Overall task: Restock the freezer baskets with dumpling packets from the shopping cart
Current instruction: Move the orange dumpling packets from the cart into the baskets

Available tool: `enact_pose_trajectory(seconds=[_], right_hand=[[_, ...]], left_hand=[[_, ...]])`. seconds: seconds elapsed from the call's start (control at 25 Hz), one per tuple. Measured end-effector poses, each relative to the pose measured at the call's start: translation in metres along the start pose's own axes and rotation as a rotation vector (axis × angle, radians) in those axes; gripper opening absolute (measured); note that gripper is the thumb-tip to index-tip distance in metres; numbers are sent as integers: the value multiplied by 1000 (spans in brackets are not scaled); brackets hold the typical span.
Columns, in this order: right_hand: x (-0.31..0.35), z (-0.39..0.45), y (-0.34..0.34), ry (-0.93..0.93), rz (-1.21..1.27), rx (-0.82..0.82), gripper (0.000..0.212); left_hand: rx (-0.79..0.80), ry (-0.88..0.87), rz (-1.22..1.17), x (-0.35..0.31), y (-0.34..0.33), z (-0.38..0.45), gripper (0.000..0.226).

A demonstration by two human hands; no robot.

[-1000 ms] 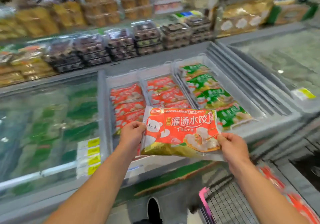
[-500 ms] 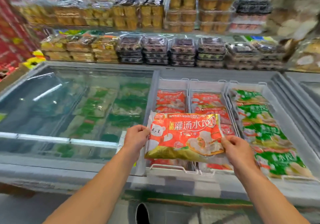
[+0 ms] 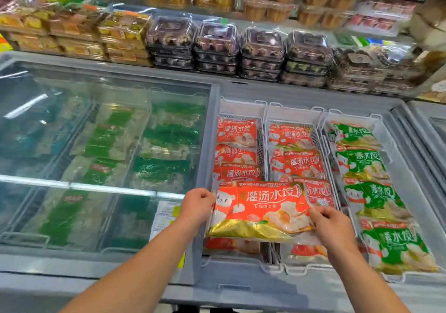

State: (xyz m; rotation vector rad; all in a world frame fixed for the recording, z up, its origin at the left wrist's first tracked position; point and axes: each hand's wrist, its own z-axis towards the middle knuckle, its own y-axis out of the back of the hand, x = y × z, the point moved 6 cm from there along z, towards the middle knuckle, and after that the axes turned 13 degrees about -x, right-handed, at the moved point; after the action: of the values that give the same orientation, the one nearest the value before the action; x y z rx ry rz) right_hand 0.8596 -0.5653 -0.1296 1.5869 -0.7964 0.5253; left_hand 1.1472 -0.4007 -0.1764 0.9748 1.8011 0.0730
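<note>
A red and gold dumpling packet [image 3: 259, 210] is held flat over the front of the open freezer, across the left and middle white baskets. My left hand [image 3: 196, 206] grips its left edge and my right hand [image 3: 329, 223] pinches its right edge. The left basket [image 3: 241, 107] and the middle basket [image 3: 293, 113] hold several matching red packets. The right basket [image 3: 350, 115] is filled with green packets [image 3: 362, 165]. The shopping cart is out of view.
A shut glass lid [image 3: 96, 143] covers the freezer's left half, with green packs beneath it. Behind the freezer, a shelf carries stacked clear boxes of pastries [image 3: 217, 47]. The grey freezer rim [image 3: 241, 286] runs along the front, and slid-back lids [image 3: 422, 131] sit at the right.
The view has swung from the cart to face the freezer. Both hands have carried the red packet forward and down, over the front of the red-packet baskets.
</note>
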Motion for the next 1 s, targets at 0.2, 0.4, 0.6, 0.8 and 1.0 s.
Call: enact_pose_trajectory(seconds=[0.2, 0.4, 0.6, 0.8, 1.0], right_hand=[[21, 55, -24, 2, -40, 88, 19], [33, 131, -65, 29, -73, 140, 8], [49, 183, -111, 151, -157, 231, 13], [75, 222, -177, 211, -197, 342, 15], [99, 240, -231, 167, -144, 441, 13]], left_hand=[[-62, 69, 2, -30, -35, 30, 11], [-106, 89, 216, -57, -87, 62, 20], [-229, 107, 306, -88, -118, 110, 24], [-385, 146, 281, -122, -133, 154, 26], [-423, 154, 237, -134, -142, 181, 31]])
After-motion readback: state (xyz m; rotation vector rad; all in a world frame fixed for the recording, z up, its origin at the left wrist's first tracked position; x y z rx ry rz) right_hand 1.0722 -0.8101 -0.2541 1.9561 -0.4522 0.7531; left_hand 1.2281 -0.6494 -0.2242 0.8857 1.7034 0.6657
